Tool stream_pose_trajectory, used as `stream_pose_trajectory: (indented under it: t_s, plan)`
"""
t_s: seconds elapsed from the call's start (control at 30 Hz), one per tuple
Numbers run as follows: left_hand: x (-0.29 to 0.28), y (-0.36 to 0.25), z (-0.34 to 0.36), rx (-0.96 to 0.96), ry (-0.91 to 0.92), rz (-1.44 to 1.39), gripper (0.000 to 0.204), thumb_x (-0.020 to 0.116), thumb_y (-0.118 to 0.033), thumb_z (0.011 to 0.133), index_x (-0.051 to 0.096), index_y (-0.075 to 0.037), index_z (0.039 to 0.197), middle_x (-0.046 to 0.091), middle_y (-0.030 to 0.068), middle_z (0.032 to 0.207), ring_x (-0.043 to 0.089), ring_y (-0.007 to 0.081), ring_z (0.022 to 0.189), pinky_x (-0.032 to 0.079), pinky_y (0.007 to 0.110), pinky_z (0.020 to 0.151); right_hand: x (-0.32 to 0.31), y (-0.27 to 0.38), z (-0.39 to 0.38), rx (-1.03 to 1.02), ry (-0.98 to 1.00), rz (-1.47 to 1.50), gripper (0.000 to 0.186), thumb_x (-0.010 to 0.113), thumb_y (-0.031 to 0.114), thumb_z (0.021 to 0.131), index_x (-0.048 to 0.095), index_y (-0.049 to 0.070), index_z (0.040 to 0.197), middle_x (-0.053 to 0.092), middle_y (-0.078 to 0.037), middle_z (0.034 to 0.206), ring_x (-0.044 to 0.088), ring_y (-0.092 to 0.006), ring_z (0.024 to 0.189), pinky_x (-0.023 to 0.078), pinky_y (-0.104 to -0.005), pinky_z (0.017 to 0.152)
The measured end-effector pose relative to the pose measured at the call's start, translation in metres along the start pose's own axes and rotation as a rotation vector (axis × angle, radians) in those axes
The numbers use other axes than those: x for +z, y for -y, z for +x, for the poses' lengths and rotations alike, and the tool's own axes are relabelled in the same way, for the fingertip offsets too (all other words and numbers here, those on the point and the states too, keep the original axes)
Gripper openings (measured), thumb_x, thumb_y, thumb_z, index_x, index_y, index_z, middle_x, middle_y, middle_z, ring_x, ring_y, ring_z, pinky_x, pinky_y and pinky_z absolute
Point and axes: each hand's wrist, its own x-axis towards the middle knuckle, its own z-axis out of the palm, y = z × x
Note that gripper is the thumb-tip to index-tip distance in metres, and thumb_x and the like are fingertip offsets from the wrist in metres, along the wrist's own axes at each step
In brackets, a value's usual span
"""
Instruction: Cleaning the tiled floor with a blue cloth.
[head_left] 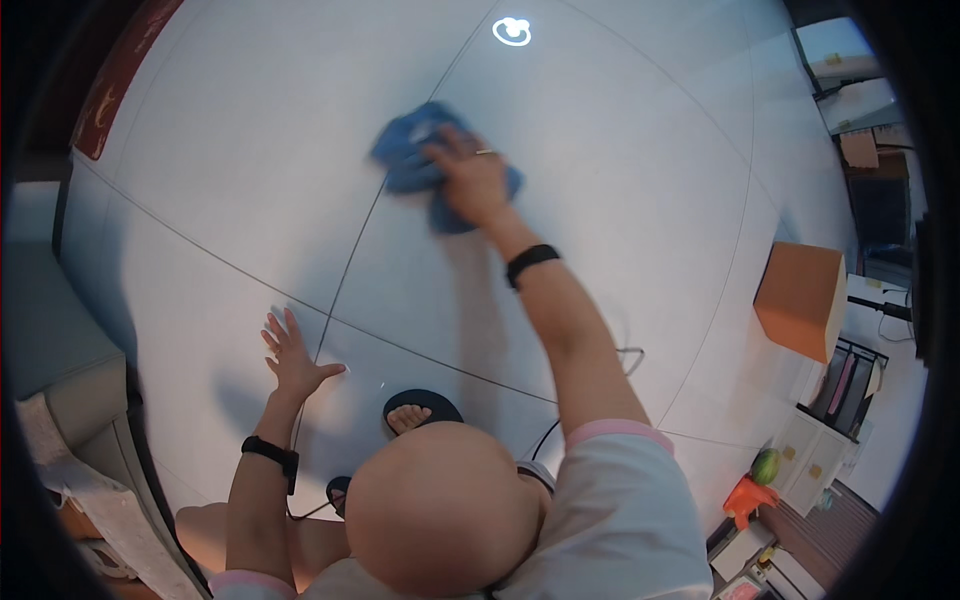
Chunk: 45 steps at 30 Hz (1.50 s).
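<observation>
A crumpled blue cloth point(405, 160) lies on the pale tiled floor point(620, 200), ahead of me. My right hand point(472, 178) is pressed down on it, fingers over the fabric, with a ring on one finger; the hand and cloth look slightly blurred. Folds of the cloth stick out on both sides of the hand. To the left and nearer, my left hand point(292, 362) has its fingers spread above or against the floor, holding nothing. Whether its fingertips touch the tile I cannot tell. Both wrists wear black bands.
My bent knee and sandalled foot point(412, 412) are close below. A grey sofa point(60, 340) stands at the left, a red mat point(120, 85) at the upper left. On the right are an orange-brown box-shaped stool point(800, 300), a white cabinet point(812, 455) and an orange bag point(748, 498). A thin dark cable runs near me.
</observation>
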Motion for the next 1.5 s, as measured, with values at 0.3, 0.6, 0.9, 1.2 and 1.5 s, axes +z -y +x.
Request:
stream_pose_trajectory:
  t_s: [0.3,0.6,0.9,1.2,1.5]
  plan:
    - [0.015,-0.041,0.020,-0.055,0.036,0.086,0.140,0.085,-0.038,0.048,-0.019,-0.006,0.135,-0.023,0.0283,0.137,-0.011,0.0546,0.125,0.020,0.064,0.095,-0.101,-0.195,-0.237,1.266,-0.202,-0.322,0.063,0.057,0.012,0.069,0.040,0.034,0.126,0.027,0.002,0.141,0.040,-0.0343,0.116,0.042,-0.0494,0.087]
    - [0.018,-0.030,0.024,-0.019,-0.044,0.054,0.139,0.087,-0.030,0.048,-0.019,-0.008,0.136,-0.024,0.0262,0.138,-0.012,0.0549,0.125,0.023,0.064,0.093,-0.085,-0.088,-0.248,1.078,-0.720,0.065,0.055,0.055,-0.001,0.067,0.047,0.005,0.122,0.048,-0.015,0.124,0.044,-0.0326,0.115,0.034,-0.0397,0.097]
    - [0.025,-0.020,0.030,-0.020,-0.018,0.052,0.137,0.085,-0.033,0.050,-0.019,-0.011,0.136,-0.022,0.0244,0.140,-0.011,0.0537,0.126,0.024,0.064,0.093,-0.004,0.066,-0.146,0.182,0.009,0.063,0.057,0.059,0.006,0.066,0.050,0.027,0.118,0.034,-0.006,0.137,0.037,-0.0348,0.118,0.034,-0.0507,0.086]
    - [0.026,-0.036,0.027,-0.047,0.006,0.016,0.137,0.085,-0.031,0.051,-0.021,-0.011,0.135,-0.024,0.0240,0.139,-0.012,0.0537,0.126,0.022,0.066,0.092,-0.112,-0.076,-0.429,1.083,-0.153,-0.456,0.062,0.059,0.001,0.062,0.049,0.019,0.120,0.038,-0.016,0.134,0.044,-0.0387,0.106,0.037,-0.0456,0.091]
    - [0.021,-0.033,0.029,-0.048,-0.003,0.049,0.138,0.085,-0.031,0.051,-0.022,-0.008,0.134,-0.025,0.0278,0.137,-0.012,0.0544,0.125,0.022,0.066,0.093,-0.095,-0.105,-0.307,0.754,-0.569,-0.054,0.054,0.057,0.001,0.064,0.050,0.005,0.117,0.055,-0.015,0.115,0.051,-0.0352,0.106,0.037,-0.0441,0.090]
